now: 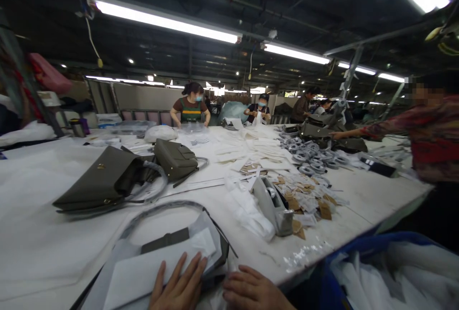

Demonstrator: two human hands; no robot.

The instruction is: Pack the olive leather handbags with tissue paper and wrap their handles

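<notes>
At the front of the table lies a dark olive handbag with a wrapped grey handle looping away from me. A folded white sheet covers much of the bag. My left hand is spread flat on this sheet, fingers apart. Just to the right, my right hand is beside the bag's edge with its fingers curled and pressed together. Thin translucent wrapping shows between the hands; what the right fingertips hold, if anything, is hidden.
Two more olive handbags stand beyond on the left. A grey tape dispenser sits beside brown tags and white tissue. Grey wrapped handles are piled farther back. A blue bin is at lower right. Co-workers stand around the table.
</notes>
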